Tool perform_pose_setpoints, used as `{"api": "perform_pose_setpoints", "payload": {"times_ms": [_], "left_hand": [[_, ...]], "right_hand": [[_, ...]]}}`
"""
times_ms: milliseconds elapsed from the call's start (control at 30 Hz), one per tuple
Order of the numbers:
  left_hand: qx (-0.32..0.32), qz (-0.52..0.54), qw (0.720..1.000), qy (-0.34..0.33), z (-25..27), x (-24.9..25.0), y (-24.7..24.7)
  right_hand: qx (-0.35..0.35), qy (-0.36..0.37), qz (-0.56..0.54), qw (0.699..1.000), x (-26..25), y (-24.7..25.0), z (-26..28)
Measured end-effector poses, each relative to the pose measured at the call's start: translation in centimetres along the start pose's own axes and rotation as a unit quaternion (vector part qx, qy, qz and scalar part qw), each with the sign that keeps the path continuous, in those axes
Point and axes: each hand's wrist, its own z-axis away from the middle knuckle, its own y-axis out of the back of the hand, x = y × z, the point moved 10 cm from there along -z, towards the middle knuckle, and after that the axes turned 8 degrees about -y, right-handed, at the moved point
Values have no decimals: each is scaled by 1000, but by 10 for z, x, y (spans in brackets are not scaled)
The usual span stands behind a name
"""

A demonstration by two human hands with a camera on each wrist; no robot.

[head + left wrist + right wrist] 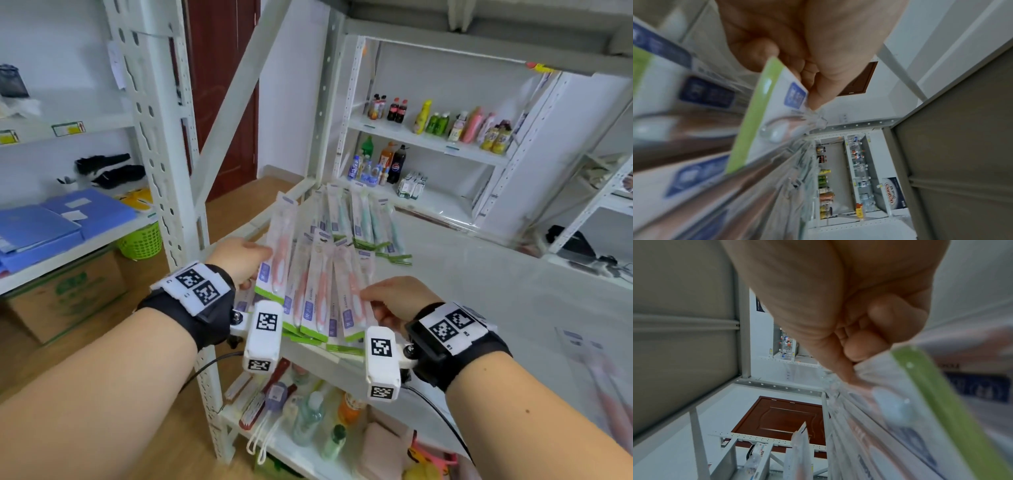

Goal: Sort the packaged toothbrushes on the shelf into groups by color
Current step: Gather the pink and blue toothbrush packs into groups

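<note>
White shelf (479, 274): left hand (239, 260) pinches one pink pack (279, 246), right hand (397, 298) grips the fanned pink packs (329, 291), keeping pinks nearer than the green packs (373, 219).

A small shop: white metal shelving (424, 140) stocked with drink bottles (397, 109).

Toothbrush packs (318, 270) on shelf (479, 274), fanned
</note>
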Motion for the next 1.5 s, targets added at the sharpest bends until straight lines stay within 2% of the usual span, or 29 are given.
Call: {"api": "perform_pose_setpoints", "payload": {"times_ms": [100, 200, 300, 400, 667, 767, 900, 1167, 1500], "left_hand": [[16, 105, 994, -15, 4, 19, -7], [-19, 170, 985, -33, 20, 44, -42], [-74, 182, 980, -44, 42, 65, -91], [-142, 168, 974, -52, 64, 79, -145], [-253, 99, 962, -35, 109, 81, -265], [-301, 74, 950, -27, 125, 80, -303], [-344, 57, 937, -22, 147, 82, -343], [-365, 42, 930, -18, 172, 88, -381], [-363, 7, 931, -21, 174, 86, -394]], "right_hand": [[0, 14, -41, 999, 10, 20, 5], [-2, 23, -101, 995, 23, 44, 14], [13, 26, -150, 988, 41, 78, 25], [50, 29, -164, 985, 65, 120, 41], [172, -10, -61, 983, 140, 216, 75], [209, -19, -35, 977, 157, 239, 84], [222, -34, -23, 974, 173, 251, 92], [233, -48, 20, 971, 187, 261, 96], [249, -30, 18, 968, 198, 271, 99]]}}
